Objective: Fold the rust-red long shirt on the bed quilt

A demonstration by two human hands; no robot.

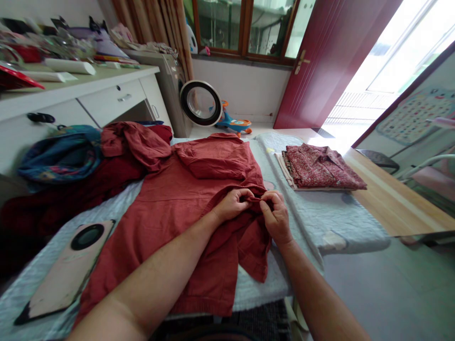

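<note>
A rust-red jacket (167,189), long-sleeved by its look, lies spread over a pale blue quilted cover. My left hand (235,203) pinches a fold of its cloth near the right side. Just to the right, my right hand (276,214) grips the same fold between thumb and fingers. The two hands are close together, with a short stretch of cloth raised between them. Below them the jacket's right edge hangs in loose folds. One sleeve lies bunched at the upper left.
Folded patterned clothes (323,166) are stacked at the right on the quilted cover (348,218). A phone in a pale case (67,270) lies at the lower left, beside dark red and blue clothes (64,151). Behind stand a white desk (117,97) and a washing machine with its door (201,103) swung out.
</note>
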